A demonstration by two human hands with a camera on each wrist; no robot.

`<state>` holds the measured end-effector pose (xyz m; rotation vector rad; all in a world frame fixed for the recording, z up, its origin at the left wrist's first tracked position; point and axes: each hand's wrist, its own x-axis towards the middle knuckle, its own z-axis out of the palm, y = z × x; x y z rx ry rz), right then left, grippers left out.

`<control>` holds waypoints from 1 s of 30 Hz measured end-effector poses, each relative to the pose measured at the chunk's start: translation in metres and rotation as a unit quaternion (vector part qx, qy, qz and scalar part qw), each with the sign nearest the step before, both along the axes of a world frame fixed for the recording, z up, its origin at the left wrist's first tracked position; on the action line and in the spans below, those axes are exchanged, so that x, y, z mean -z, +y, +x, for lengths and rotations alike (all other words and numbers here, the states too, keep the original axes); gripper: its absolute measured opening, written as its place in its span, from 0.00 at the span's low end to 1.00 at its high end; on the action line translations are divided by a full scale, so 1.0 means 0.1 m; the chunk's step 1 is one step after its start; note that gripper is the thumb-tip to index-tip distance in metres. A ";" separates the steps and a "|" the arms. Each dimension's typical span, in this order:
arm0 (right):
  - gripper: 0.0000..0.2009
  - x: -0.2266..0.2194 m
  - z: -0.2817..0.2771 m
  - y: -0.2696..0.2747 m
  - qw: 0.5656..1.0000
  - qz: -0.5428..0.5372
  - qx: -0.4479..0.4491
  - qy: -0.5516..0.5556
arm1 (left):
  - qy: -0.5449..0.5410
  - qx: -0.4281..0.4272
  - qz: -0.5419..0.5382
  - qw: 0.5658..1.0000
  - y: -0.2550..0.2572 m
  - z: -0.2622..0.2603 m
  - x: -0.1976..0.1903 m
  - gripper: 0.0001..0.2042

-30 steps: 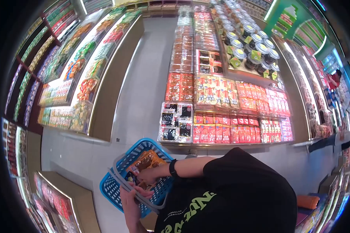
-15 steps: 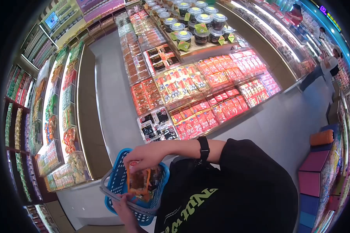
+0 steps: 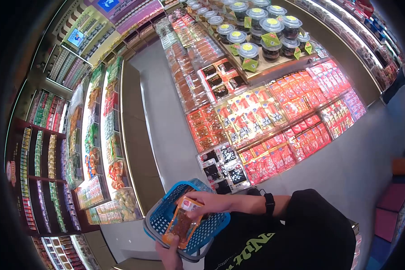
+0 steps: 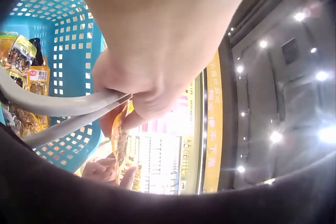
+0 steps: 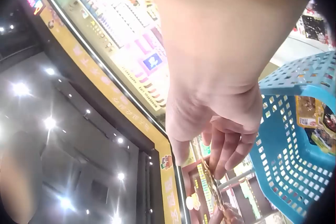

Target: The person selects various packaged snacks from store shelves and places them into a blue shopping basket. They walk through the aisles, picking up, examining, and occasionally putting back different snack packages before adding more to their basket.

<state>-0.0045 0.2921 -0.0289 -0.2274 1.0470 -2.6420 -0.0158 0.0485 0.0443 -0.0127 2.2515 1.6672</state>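
An orange-edged snack packet with a clear window showing brown contents is held over the blue shopping basket. My right hand pinches its upper end, beside a white label. At the lower end, my left hand holds the packet between thumb and fingers. The grey basket handles run into that same left hand in the left wrist view. Inside the basket lie several other snack packets, also visible in the right wrist view. From the right wrist, the held packet appears nearly edge-on.
Ahead stands a low display of red snack packs, with lidded tubs on a raised wooden stand. Another lit display and dark shelves line the left. Grey floor runs between the displays.
My right hand was down among the packets in the basket, then lifted out one orange-edged packet. Now it is tilted between both hands. The head view has swung, showing more left shelving.
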 end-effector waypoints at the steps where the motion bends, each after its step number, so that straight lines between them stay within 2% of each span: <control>1: 0.29 0.07 -0.05 0.00 0.997 -0.046 -0.034 -0.046 | -0.016 0.039 -0.056 0.998 -0.01 -0.08 -0.01 0.22; 2: 0.29 0.12 -0.08 -0.04 0.997 -0.050 -0.038 -0.044 | -0.014 0.035 -0.060 0.997 -0.01 -0.12 -0.02 0.22; 4: 0.32 0.04 -0.11 -0.09 0.965 -0.250 -0.052 -0.053 | -0.113 0.019 -0.083 0.990 0.12 -0.10 -0.18 0.17; 5: 0.33 -0.04 -0.12 -0.08 0.948 -0.298 -0.078 -0.076 | -0.113 0.012 -0.081 0.990 0.18 -0.10 -0.19 0.17; 6: 0.33 -0.03 -0.16 -0.13 0.950 -0.292 -0.085 -0.075 | -0.099 0.001 -0.074 0.992 0.24 -0.10 -0.19 0.17; 8: 0.33 0.00 -0.18 -0.30 0.984 -0.153 -0.090 -0.016 | -0.081 -0.013 -0.055 0.995 0.36 -0.16 -0.21 0.16; 9: 0.33 0.00 -0.19 -0.37 0.985 -0.145 -0.093 -0.015 | -0.084 0.004 -0.067 0.994 0.40 -0.18 -0.25 0.16; 12: 0.25 -0.01 -0.24 -0.55 0.991 -0.052 -0.105 -0.063 | -0.072 0.037 -0.050 0.995 0.34 -0.26 -0.25 0.14; 13: 0.22 -0.05 -0.24 -0.57 0.993 -0.032 -0.081 -0.077 | -0.061 0.054 -0.033 0.996 0.28 -0.28 -0.25 0.13; 14: 0.22 -0.03 -0.25 -0.63 0.993 -0.028 -0.082 -0.075 | -0.059 0.053 -0.029 0.996 0.17 -0.30 -0.22 0.13; 16: 0.22 0.01 -0.33 -0.74 0.996 -0.071 0.011 -0.058 | -0.139 0.032 -0.045 0.989 -0.09 -0.40 -0.14 0.10; 17: 0.22 0.03 -0.38 -0.76 0.995 -0.028 0.049 -0.087 | -0.130 0.034 -0.054 0.989 -0.20 -0.43 -0.09 0.09; 18: 0.22 0.05 -0.44 -0.77 0.991 -0.050 0.107 -0.059 | -0.124 0.037 -0.051 0.990 -0.34 -0.44 -0.05 0.09; 20: 0.18 0.01 -0.52 -0.73 0.972 -0.027 0.191 -0.133 | -0.132 0.014 -0.040 0.990 -0.66 -0.44 0.02 0.09; 21: 0.16 -0.02 -0.55 -0.73 0.963 -0.022 0.232 -0.139 | -0.112 0.046 -0.060 0.991 -0.81 -0.46 0.03 0.10; 22: 0.17 -0.05 -0.55 -0.73 0.959 -0.060 0.256 -0.108 | -0.120 0.038 -0.064 0.990 -0.99 -0.48 0.05 0.10; 23: 0.17 0.08 -0.60 -0.78 0.947 -0.006 0.308 -0.088 | -0.128 0.034 -0.024 0.991 -1.16 -0.50 0.08 0.08; 25: 0.17 -0.04 -0.60 -0.87 0.931 0.051 0.347 -0.100 | -0.125 0.023 0.025 0.992 -1.41 -0.56 0.11 0.11; 30: 0.17 -0.04 -0.67 -1.49 0.921 0.032 0.367 -0.127 | -0.162 0.018 0.037 0.986 -2.04 -0.72 0.21 0.13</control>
